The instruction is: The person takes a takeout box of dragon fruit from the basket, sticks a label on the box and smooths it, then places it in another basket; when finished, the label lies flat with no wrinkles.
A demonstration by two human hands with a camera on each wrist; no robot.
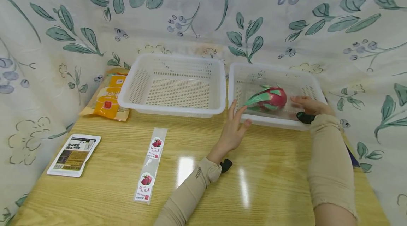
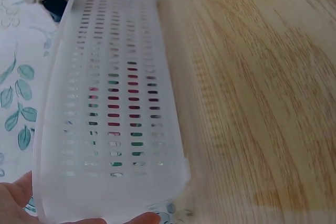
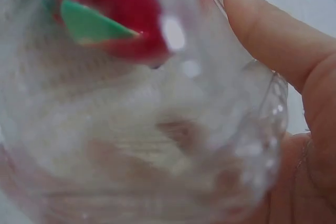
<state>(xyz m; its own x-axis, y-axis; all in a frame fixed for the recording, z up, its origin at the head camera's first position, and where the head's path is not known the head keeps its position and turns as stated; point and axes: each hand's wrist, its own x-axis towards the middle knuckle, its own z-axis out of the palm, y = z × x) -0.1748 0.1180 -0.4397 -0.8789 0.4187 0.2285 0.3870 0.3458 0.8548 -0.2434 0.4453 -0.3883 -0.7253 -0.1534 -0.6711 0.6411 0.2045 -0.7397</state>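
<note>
A person's right hand (image 1: pixel 310 105) reaches into the right basket (image 1: pixel 254 69), fingers lying nearly straight beside a red dragon fruit (image 1: pixel 268 98) with green scales. The right wrist view, blurred, shows a thumb (image 3: pixel 273 30) against clear wrapping (image 3: pixel 231 129) that surrounds the fruit (image 3: pixel 118 17); whether the fingers clamp on it cannot be told. The fruit lies on the basket's floor, toward the near wall.

The left hand (image 1: pixel 233 129) is spread, fingers straight and apart, its fingertips at the near left corner of the same basket. The left wrist view shows the slotted wall (image 2: pixel 113 93) close up, red and green showing through the slots, with fingertips (image 2: pixel 142 217) at its lower edge. Both arms wear beige sleeves (image 1: pixel 329 166).

A second, matching basket (image 1: pixel 173 84) stands just to the left, almost touching the first. Beyond it, at the wooden table's (image 1: pixel 105 183) far left, lies an orange packet (image 1: pixel 108 99). Nearer are a flat white pack (image 1: pixel 74 154) and a clear strip (image 1: pixel 151 164) bearing two dragon fruit labels. Floral cloth (image 1: pixel 57 24) hangs around the table.
</note>
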